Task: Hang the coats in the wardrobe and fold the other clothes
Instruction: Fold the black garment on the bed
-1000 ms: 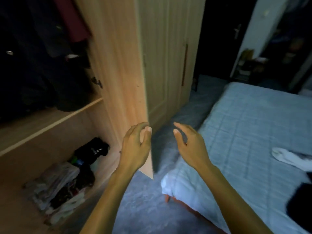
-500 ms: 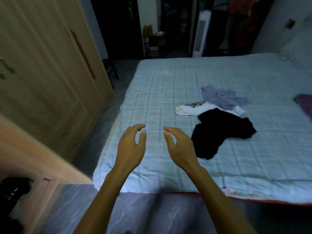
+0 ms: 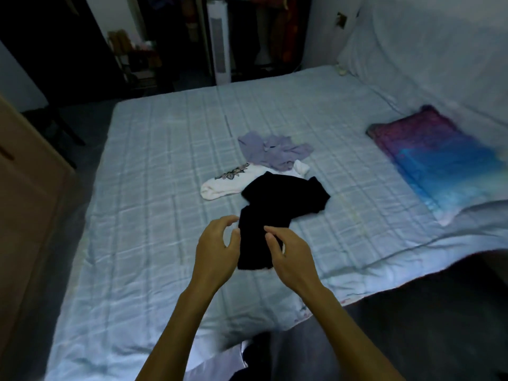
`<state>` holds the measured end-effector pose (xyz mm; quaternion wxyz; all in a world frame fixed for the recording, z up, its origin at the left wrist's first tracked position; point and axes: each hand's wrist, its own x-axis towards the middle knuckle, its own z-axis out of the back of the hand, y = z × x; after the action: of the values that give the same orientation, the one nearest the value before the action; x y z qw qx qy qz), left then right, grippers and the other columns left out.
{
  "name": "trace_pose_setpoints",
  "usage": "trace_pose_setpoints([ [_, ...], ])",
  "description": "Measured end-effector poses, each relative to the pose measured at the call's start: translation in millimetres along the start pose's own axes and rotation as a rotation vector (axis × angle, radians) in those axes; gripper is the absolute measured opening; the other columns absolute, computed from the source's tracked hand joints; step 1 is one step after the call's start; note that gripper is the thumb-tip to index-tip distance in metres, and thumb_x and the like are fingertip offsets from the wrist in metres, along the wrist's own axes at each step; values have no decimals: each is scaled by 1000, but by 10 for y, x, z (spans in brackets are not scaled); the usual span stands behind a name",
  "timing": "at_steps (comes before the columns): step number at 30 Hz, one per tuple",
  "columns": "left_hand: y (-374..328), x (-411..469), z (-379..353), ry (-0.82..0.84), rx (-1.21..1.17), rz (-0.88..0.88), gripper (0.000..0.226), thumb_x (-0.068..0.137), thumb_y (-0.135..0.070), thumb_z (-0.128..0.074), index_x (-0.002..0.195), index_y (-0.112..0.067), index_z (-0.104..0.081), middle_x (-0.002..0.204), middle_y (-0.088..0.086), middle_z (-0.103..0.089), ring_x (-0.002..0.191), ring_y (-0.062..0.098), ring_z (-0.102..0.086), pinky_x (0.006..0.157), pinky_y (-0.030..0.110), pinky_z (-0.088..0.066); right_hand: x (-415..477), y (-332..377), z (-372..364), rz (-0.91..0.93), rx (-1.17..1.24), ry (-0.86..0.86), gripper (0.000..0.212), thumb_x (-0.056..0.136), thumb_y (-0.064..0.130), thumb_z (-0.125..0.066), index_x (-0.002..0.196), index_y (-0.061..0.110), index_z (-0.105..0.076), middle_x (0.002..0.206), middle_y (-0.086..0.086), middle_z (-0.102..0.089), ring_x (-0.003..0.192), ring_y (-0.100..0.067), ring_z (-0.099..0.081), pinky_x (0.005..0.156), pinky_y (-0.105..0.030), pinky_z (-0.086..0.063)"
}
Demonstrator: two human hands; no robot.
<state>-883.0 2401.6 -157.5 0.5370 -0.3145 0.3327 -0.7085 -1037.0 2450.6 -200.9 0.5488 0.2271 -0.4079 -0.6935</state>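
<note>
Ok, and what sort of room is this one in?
Most likely a home bedroom: a wide bed with a pale checked cover fills the view, loose clothes like the black garment lie on it, and a wooden wardrobe stands at the left edge.

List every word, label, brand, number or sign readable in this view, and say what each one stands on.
No text can be read anywhere in this view.
white garment: it has a dark printed motif, too blurred to tell whether it holds letters.
black garment, lilac garment, pillow: no writing shows on any of them.
wall fitting: too small and dim to read.
</note>
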Motion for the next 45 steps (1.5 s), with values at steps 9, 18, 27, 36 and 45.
trace_pose_setpoints([
  [9,-114,1181,-768,143,-3,-46,28,94,-21,-52,120,-16,-60,118,-2,-61,109,11,-54,90,19,-37,1013,-441,419,-98,-92,-34,27,97,28,-51,118,19,-64,119,5,-64,106,-6,-58,89,-15,-43],
  [18,-222,1879,-1657,227,-8,24,29,94,-21,-51,121,-15,-59,120,-1,-60,110,9,-54,90,19,-39,1629,-1303,680,-206,-44,43,30,97,31,-50,121,18,-63,121,3,-63,110,-9,-57,94,-22,-45],
  [27,-382,2693,-3176,302,101,181,32,95,-21,-51,125,-13,-55,121,5,-58,109,12,-53,85,16,-34,2616,-2710,1134,-318,-35,226,33,97,30,-50,125,16,-59,123,-1,-61,109,-13,-58,92,-20,-42],
  [36,343,3457,-4187,426,305,249,37,94,-21,-50,128,-9,-51,121,14,-55,106,24,-55,89,33,-45,3565,-4012,648,-471,-157,423,49,95,29,-53,139,9,-43,137,-13,-48,122,-25,-49,99,-32,-40],
  [45,1452,4149,-4538,467,637,136,56,89,-23,-54,141,-11,-38,142,19,-38,127,37,-38,102,47,-34,3933,-4742,-96,-985,0,271,104,82,44,-68,150,10,3,156,-19,-8,142,-33,-17,113,-43,-27],
])
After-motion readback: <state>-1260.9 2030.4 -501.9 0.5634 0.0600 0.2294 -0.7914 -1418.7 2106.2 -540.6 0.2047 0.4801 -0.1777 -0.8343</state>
